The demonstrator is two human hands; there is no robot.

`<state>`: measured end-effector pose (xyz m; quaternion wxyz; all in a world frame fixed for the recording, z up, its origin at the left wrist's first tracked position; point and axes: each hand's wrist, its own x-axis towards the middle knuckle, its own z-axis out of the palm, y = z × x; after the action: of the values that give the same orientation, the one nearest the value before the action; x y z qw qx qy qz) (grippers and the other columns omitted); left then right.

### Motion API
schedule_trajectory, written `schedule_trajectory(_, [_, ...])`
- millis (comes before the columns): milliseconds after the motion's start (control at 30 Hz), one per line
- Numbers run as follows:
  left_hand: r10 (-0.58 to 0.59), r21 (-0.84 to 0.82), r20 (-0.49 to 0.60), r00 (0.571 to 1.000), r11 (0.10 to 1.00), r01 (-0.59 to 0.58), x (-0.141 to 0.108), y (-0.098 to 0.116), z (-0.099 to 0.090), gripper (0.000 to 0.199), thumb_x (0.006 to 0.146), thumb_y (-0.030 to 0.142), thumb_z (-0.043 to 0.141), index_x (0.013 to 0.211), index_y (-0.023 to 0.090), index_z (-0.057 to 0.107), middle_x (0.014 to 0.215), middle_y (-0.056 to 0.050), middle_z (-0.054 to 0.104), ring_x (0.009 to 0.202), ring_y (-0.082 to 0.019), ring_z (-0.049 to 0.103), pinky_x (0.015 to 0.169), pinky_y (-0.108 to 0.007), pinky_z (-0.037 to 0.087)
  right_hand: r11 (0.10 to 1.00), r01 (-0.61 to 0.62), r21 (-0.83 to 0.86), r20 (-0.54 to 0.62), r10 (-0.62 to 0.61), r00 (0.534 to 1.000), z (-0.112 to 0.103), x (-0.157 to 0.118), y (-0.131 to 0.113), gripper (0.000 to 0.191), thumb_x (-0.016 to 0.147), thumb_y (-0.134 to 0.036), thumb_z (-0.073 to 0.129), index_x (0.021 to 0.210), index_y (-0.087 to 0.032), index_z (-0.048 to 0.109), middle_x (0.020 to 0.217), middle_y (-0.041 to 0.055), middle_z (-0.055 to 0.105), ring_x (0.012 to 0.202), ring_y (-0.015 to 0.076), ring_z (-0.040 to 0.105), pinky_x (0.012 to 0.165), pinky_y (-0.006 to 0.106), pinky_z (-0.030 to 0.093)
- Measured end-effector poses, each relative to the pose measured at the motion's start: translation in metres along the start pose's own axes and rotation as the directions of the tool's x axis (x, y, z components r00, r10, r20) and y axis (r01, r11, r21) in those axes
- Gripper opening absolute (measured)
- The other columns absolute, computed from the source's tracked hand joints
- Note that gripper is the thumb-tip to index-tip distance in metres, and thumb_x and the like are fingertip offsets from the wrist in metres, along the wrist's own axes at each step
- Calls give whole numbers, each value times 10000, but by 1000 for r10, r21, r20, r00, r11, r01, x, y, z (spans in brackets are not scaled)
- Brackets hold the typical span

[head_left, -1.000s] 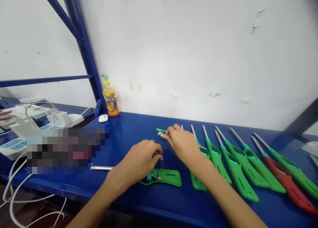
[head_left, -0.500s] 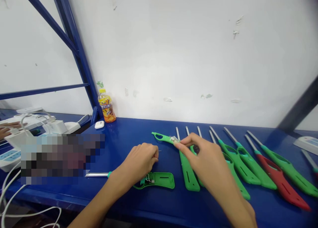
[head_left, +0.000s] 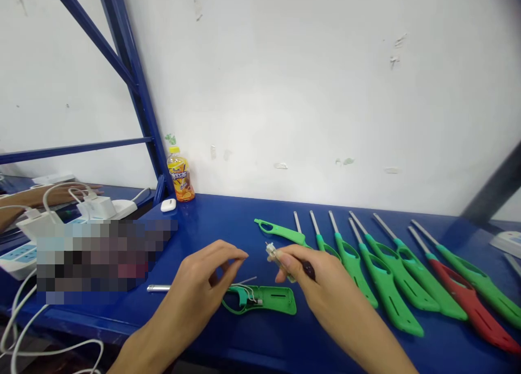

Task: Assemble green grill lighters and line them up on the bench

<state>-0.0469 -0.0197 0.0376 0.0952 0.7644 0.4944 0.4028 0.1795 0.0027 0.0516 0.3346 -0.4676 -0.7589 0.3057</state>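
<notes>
My left hand (head_left: 209, 273) hovers above an opened green lighter body (head_left: 280, 300), thumb and forefinger tips drawn together. Whatever they pinch, if anything, is too small to make out. In my right hand (head_left: 313, 273) is a small clear lighter fuel tank (head_left: 280, 260) with a white valve top, pointing up and left. A dark rounded handle end (head_left: 309, 270) also shows inside that hand. Within the lighter body sit a teal trigger (head_left: 242, 296) and thin white wires; its metal tube (head_left: 158, 288) extends left behind my wrist. The separate green half shell (head_left: 280, 231) lies behind my right hand.
Several green lighters (head_left: 391, 295) and a red one (head_left: 459, 290) lie in a row on the right. A drink bottle (head_left: 181, 176) and white case (head_left: 168, 205) stand at the back left. Power strips with cables (head_left: 24, 254) and another person's arm (head_left: 49, 195) are far left.
My right hand has come down and left from the half shell with the fuel tank, now tilted upright. My left hand has shifted slightly left and down, its fingers more extended.
</notes>
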Motion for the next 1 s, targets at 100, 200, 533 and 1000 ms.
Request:
schedule_trajectory(100, [17,-15,-44,999,1000,-18,-1,3,-6,229,1007,221,546,1025,241,773,945,-16,755,723,-119,665,558,-202,497,995,26,98,101,-36,994,1,-2,-6,508,1071,-527,419,793,-236,729,793,17,753,763,203,679,686,287,478])
schedule_trajectory(200, [21,-18,-95,995,1000,-23,-3,8,-10,226,1002,220,559,1010,256,781,927,-9,765,709,-118,673,544,-193,500,974,27,224,191,-71,979,4,-3,-13,488,1074,-526,430,814,-230,718,821,9,755,830,200,685,796,282,496])
schedule_trajectory(533, [-9,31,-250,968,999,17,-13,11,-7,80,945,240,684,984,295,726,674,95,691,486,-68,597,491,-159,492,937,-3,350,268,-97,959,23,2,-18,498,1077,-553,425,828,-217,696,776,4,741,749,172,628,740,267,441])
schedule_trajectory(1000, [-277,-274,25,960,922,274,-7,14,-12,191,996,421,629,925,244,632,527,86,561,487,-114,556,510,-230,423,990,30,137,154,-51,987,13,4,1,379,1050,-533,484,1163,-308,767,879,0,768,821,195,695,656,264,470])
